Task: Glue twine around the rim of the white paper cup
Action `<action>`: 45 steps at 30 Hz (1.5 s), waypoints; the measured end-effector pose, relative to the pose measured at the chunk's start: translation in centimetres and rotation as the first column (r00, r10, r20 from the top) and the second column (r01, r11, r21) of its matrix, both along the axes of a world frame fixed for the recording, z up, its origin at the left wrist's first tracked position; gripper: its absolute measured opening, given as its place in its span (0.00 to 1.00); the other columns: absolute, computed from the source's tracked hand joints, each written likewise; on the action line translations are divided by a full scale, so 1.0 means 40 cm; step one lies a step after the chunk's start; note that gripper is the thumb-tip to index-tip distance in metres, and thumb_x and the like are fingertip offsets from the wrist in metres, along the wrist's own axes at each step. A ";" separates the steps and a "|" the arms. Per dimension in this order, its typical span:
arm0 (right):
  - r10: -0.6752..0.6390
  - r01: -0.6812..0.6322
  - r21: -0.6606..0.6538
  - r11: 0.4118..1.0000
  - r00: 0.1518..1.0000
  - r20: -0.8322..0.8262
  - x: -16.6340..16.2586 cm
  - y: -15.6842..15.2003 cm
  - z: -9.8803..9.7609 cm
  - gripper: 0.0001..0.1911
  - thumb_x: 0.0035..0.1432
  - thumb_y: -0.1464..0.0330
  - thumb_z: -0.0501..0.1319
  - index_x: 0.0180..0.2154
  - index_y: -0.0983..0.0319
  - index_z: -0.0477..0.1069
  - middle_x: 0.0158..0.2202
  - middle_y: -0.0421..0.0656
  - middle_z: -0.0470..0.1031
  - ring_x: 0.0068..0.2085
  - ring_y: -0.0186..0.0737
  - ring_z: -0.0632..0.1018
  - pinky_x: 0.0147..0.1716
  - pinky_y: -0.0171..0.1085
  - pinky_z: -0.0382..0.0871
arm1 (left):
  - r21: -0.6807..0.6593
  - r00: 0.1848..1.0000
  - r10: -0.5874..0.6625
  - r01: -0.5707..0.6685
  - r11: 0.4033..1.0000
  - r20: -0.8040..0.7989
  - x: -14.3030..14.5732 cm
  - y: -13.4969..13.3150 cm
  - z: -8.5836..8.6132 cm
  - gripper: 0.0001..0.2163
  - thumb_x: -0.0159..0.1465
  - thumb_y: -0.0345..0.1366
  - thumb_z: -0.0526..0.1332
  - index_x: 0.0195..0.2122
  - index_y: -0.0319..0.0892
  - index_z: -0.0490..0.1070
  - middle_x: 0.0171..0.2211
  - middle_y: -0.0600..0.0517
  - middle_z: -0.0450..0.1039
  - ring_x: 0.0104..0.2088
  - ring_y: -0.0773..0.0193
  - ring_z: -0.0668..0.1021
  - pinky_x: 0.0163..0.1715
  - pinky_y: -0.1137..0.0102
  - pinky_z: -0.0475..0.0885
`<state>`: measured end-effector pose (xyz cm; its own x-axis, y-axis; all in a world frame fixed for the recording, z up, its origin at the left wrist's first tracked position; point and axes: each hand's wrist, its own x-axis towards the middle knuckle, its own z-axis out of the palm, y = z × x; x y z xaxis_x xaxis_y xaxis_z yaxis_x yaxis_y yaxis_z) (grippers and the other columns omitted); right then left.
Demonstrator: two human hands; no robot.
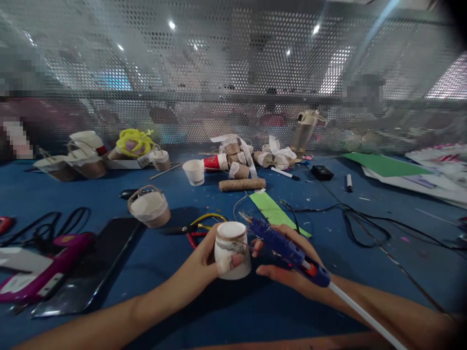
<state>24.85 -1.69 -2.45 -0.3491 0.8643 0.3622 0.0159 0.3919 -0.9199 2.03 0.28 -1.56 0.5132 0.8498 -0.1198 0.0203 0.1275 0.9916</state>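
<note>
My left hand (207, 255) is wrapped round a small white paper cup (233, 272), which stands upside down with its base up. Brown twine (238, 238) circles the cup just below that base, and a strand stretches right towards my other hand. In my right hand (284, 277) is a blue hot glue gun (279, 243), its nozzle pointing at the upper part of the cup. A long white glue stick (365, 316) sticks out of its back. The gun hides part of the fingers, and its handle does not show. Behind the cup lie scissors (209, 216) with red and yellow handles.
A twine roll (242, 184), a green paper strip (272, 209) and a white cup (194, 172) lie ahead. Left are a handled small bucket (151, 209), a phone (91, 262) and a purple glue gun (69, 253). Black cables (350, 218) cross the right; a perforated metal screen (233, 63) stands behind.
</note>
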 end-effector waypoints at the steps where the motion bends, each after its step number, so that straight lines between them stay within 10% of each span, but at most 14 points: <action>1: -0.008 0.007 -0.042 0.999 1.000 -0.019 -0.001 -0.002 0.000 0.15 0.51 0.71 0.69 0.41 0.58 0.68 0.39 0.41 0.76 0.38 0.39 0.78 0.40 0.38 0.74 | 0.006 1.000 0.003 -0.003 1.000 -0.003 0.006 -0.002 -0.001 0.21 0.59 0.42 0.66 0.52 0.45 0.64 0.47 0.50 0.74 0.50 0.53 0.73 0.51 0.62 0.65; 45: -0.101 0.096 -0.122 0.988 0.994 -0.041 -0.017 0.007 0.047 0.10 0.51 0.70 0.69 0.32 0.61 0.69 0.30 0.36 0.72 0.29 0.30 0.72 0.30 0.32 0.69 | -0.100 0.970 -0.235 0.241 0.965 0.066 -0.006 0.000 0.001 0.21 0.57 0.41 0.67 0.50 0.47 0.64 0.46 0.49 0.72 0.49 0.52 0.73 0.47 0.61 0.68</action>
<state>24.17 -1.39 -0.56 -0.2452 0.9317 0.2681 0.0052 0.2778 -0.9606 1.79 0.30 -1.50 0.7070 0.6864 -0.1704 0.0107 0.2305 0.9730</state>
